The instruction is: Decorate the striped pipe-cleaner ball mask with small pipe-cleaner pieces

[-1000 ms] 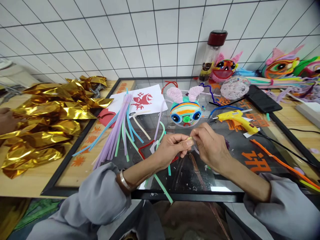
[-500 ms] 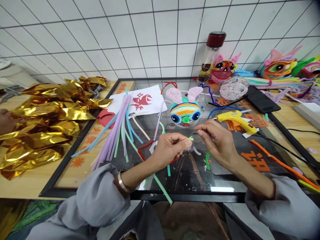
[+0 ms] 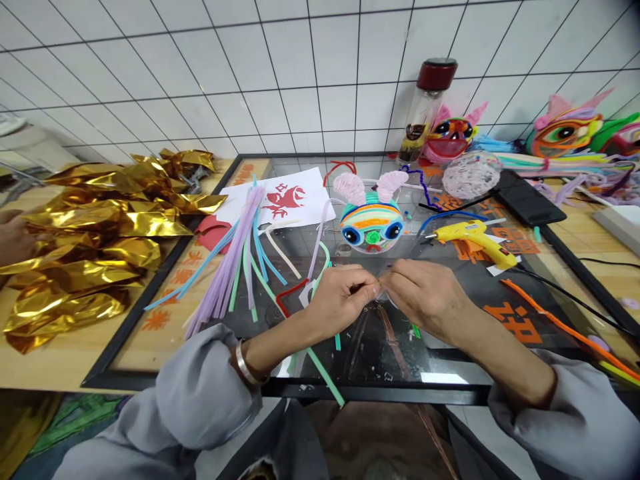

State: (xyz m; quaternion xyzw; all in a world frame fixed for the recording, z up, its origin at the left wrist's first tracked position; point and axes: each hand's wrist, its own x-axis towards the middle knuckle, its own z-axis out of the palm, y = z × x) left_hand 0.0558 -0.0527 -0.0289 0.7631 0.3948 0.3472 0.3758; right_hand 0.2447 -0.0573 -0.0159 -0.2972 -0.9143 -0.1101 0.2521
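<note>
My left hand pinches a small pipe-cleaner piece, now almost wholly hidden by the fingertips. Closed fingers of my right hand meet it at the same spot, thumb and forefinger pressed together; what they grip cannot be made out. Just beyond both hands stands a striped animal head of coloured pipe cleaners, with pink ears, big blue eyes and a green nose. Left of my left hand lie a bundle of lilac, blue and green pipe cleaners and a bent red pipe cleaner.
A yellow glue gun lies at the right, its black cord trailing rightward. Behind are a lidded bottle, a white wrapped ball and a phone. Gold foil covers the left side, with another person's hand at it.
My right hand has moved left and down, and its fingers now meet those of my left hand. The small green and yellowish piece seen before is now covered.
</note>
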